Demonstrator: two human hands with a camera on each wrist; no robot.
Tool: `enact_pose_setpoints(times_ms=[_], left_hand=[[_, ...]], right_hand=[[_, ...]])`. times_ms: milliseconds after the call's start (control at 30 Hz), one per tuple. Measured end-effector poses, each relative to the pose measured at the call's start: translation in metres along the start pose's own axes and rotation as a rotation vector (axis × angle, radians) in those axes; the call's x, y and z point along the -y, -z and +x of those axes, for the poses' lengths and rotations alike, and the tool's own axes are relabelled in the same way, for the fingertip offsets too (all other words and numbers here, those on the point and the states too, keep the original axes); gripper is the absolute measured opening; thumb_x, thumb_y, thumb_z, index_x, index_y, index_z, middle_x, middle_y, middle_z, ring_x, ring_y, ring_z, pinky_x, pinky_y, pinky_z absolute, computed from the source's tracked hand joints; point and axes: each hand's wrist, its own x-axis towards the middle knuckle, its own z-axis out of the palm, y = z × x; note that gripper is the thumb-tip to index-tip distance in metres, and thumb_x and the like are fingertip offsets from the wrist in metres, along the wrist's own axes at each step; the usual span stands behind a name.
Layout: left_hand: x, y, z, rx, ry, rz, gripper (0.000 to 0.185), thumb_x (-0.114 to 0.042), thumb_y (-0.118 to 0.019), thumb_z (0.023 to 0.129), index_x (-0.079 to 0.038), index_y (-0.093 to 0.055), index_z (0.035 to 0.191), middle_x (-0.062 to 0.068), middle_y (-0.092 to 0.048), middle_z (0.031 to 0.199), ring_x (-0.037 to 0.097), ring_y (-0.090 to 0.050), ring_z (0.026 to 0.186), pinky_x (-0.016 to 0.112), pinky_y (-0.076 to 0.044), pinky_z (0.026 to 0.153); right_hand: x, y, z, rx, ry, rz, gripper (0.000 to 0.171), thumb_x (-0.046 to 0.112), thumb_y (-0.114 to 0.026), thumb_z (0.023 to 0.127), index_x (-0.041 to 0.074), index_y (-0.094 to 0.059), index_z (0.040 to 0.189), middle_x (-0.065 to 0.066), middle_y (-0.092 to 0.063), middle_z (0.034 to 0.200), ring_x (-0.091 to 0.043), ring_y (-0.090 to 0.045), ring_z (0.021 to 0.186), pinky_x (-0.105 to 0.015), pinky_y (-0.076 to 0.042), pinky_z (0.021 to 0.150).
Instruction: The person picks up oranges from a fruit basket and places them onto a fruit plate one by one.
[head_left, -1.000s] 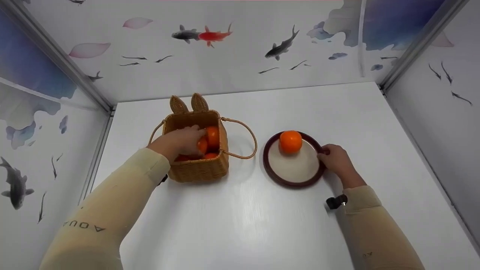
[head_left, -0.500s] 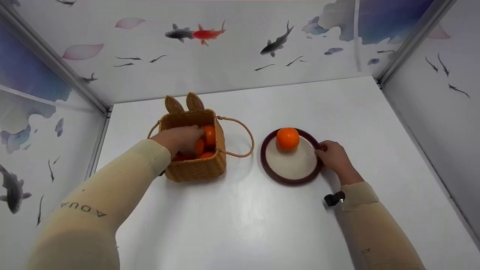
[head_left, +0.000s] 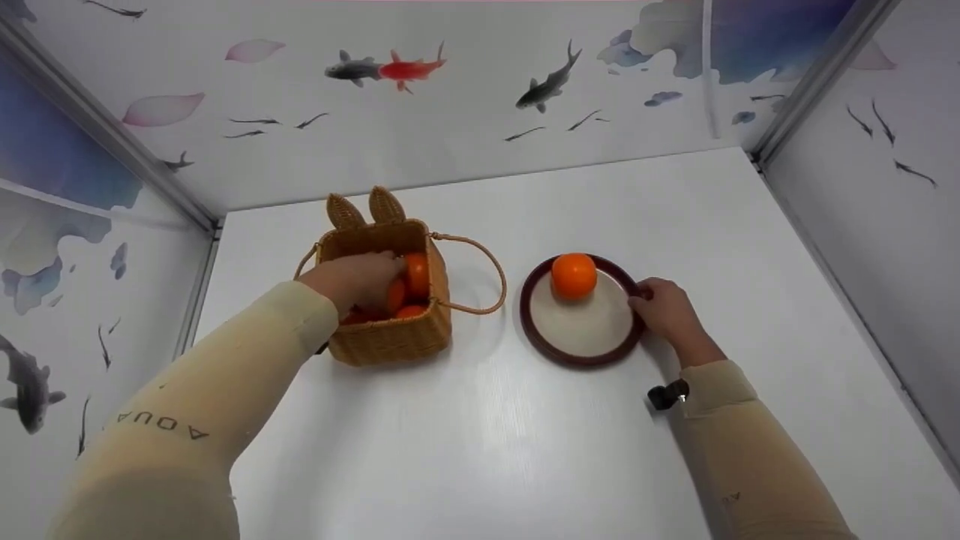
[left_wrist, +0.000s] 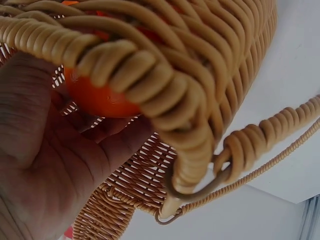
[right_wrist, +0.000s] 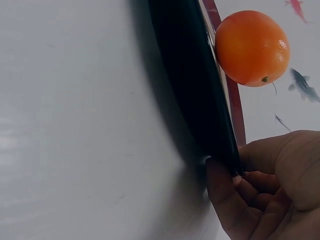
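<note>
Reaching into the wicker basket (head_left: 390,330), your left hand (head_left: 352,279) sits among the oranges inside it, and the left wrist view shows the fingers curled round one orange (left_wrist: 97,97), which lies against the palm below the woven rim. Two more oranges (head_left: 417,274) show in the basket just beside that hand. The basket stands on the white worktop (head_left: 487,427) toward its left edge, about midway between the near and far edges; its two woven ears point to the far edge and its loop handle hangs out to the right side.

Your right hand (head_left: 667,311) holds the right rim of the plate (head_left: 581,334). In the right wrist view the thumb and fingers (right_wrist: 225,200) pinch the dark rim, thumb on top and fingers tucked under the edge. The plate is round, pale in the middle with a dark brown border, and it lies just to the right of the basket's handle, apart from it. A single orange (head_left: 574,275) rests on the far part of the plate, near the rim and well clear of your right hand.

Both sleeves are cream, and a small black clip (head_left: 666,395) sits at your right wrist.
</note>
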Motion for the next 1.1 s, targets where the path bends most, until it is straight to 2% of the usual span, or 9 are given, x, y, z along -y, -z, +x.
enact_pose_setpoints(times_ms=[133, 267, 500, 667, 900, 1100], left_hand=[[0.001, 0.000, -0.007, -0.032, -0.017, -0.019, 0.060, -0.015, -0.069, 0.093, -0.025, -0.051, 0.149, 0.009, -0.049, 0.144, 0.034, -0.051, 0.124, 0.061, -0.047, 0.108], [0.003, 0.002, -0.010, -0.055, -0.030, 0.005, 0.063, -0.016, -0.070, 0.092, -0.027, -0.051, 0.151, 0.011, -0.047, 0.146, 0.035, -0.051, 0.125, 0.062, -0.049, 0.107], [0.005, 0.011, -0.012, -0.139, -0.063, 0.074, 0.068, -0.026, -0.075, 0.087, -0.014, -0.050, 0.148, 0.019, -0.042, 0.145, 0.039, -0.045, 0.129, 0.062, -0.051, 0.103], [0.006, 0.018, -0.022, -0.189, -0.066, 0.040, 0.068, -0.029, -0.076, 0.086, -0.012, -0.048, 0.146, 0.018, -0.040, 0.145, 0.038, -0.050, 0.125, 0.060, -0.053, 0.100], [-0.002, 0.026, -0.033, -0.224, -0.072, -0.014, 0.073, -0.031, -0.075, 0.088, -0.016, -0.044, 0.151, 0.011, -0.047, 0.149, 0.035, -0.053, 0.127, 0.060, -0.051, 0.106], [-0.010, 0.031, -0.041, -0.305, -0.122, -0.105, 0.071, -0.033, -0.074, 0.089, -0.015, -0.044, 0.150, 0.009, -0.048, 0.144, 0.030, -0.054, 0.123, 0.052, -0.056, 0.101]], right_hand=[[0.002, 0.001, 0.001, 0.004, -0.006, 0.008, 0.044, 0.021, -0.055, 0.104, -0.007, -0.057, 0.139, -0.027, -0.065, 0.129, -0.032, -0.061, 0.111, -0.039, -0.052, 0.091], [0.002, 0.001, 0.001, 0.005, -0.009, 0.005, 0.044, 0.020, -0.056, 0.104, -0.008, -0.057, 0.138, -0.027, -0.065, 0.128, -0.032, -0.061, 0.109, -0.038, -0.052, 0.089], [0.001, 0.001, 0.002, 0.001, -0.011, -0.004, 0.043, 0.020, -0.056, 0.104, -0.008, -0.058, 0.136, -0.027, -0.065, 0.125, -0.031, -0.061, 0.106, -0.037, -0.052, 0.086], [0.000, 0.000, 0.000, 0.002, -0.002, -0.005, 0.043, 0.020, -0.055, 0.104, -0.008, -0.057, 0.137, -0.027, -0.065, 0.127, -0.034, -0.062, 0.110, -0.040, -0.052, 0.090], [-0.002, 0.000, 0.002, 0.000, 0.005, -0.010, 0.042, 0.021, -0.054, 0.104, -0.008, -0.058, 0.136, -0.027, -0.065, 0.126, -0.033, -0.062, 0.109, -0.039, -0.052, 0.089], [-0.003, -0.001, 0.003, -0.006, 0.015, -0.019, 0.041, 0.021, -0.055, 0.104, -0.007, -0.059, 0.134, -0.026, -0.066, 0.122, -0.032, -0.062, 0.105, -0.037, -0.051, 0.085]])
